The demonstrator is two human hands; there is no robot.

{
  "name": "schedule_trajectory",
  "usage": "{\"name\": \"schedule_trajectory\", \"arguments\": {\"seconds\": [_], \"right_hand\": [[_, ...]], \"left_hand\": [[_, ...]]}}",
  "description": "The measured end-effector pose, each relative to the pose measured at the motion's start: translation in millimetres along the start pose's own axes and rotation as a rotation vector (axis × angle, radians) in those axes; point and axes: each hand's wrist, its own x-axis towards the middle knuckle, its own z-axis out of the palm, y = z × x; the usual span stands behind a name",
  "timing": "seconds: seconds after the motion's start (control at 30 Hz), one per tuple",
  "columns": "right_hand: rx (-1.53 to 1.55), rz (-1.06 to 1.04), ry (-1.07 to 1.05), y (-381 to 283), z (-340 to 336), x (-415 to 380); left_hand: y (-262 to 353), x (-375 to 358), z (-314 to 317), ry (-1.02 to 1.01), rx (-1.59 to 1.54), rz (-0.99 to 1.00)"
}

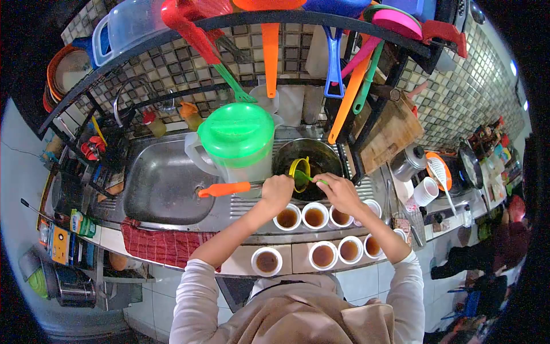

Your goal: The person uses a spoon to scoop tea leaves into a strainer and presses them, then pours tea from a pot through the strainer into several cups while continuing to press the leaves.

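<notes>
My left hand (278,192) is closed around the shaft of an orange-handled utensil (224,189), whose handle points left over the sink edge. Just beyond those fingers, a small yellow-rimmed strainer (307,165) is tilted above a dark pot (282,155); I cannot tell whether it belongs to that utensil. My right hand (341,192) pinches a green spoon (316,180), its head overlapping the strainer. Below both hands, white cups of brown liquid stand in two rows, among them one cup (314,216) in the back row and another (323,255) in front. A lone cup (267,262) stands further left.
A pitcher with a green lid (236,131) stands left of the pot, beside the steel sink (166,186). A red cloth (163,242) drapes over the counter edge. Utensils, including an orange spatula (349,100), hang from the rack overhead. Stacked white cups (425,192) are at right.
</notes>
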Motion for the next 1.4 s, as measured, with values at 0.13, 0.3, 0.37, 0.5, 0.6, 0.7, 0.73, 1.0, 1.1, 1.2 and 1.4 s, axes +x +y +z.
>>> {"name": "schedule_trajectory", "arguments": {"seconds": [0.13,0.3,0.37,0.5,0.6,0.7,0.73,1.0,1.1,1.2,1.4], "right_hand": [[-0.051,0.014,-0.041,0,-3,-1],[-0.038,-0.064,0.004,2,-8,0],[-0.121,-0.102,-0.022,6,-6,1],[-0.037,-0.125,0.018,5,-12,-1],[-0.169,-0.12,0.038,3,-20,-6],[-0.201,-0.134,0.003,0,-23,-12],[-0.203,-0.147,-0.013,-1,-23,-15],[-0.204,-0.108,-0.012,-1,-24,-23],[-0.145,-0.075,0.024,-4,-33,-23],[-0.094,-0.074,0.091,-5,-38,-21],[-0.118,-0.135,0.017,-8,-30,-21]], "left_hand": [[0,0,3,-0.007,-0.031,0.006],[2,0,0,-0.048,-0.029,-0.002],[1,0,0,-0.046,-0.032,-0.013],[1,0,5,-0.058,-0.022,-0.005],[7,-5,-7,-0.041,-0.007,-0.037],[10,-11,-8,0.012,-0.009,-0.068],[11,-12,-7,0.071,0.007,-0.068],[7,-19,-5,0.143,0.086,-0.047],[4,-20,-9,0.078,-0.08,-0.057],[-1,-16,-10,0.023,-0.3,-0.073],[-10,-9,-7,-0.039,-0.554,-0.086]]}}
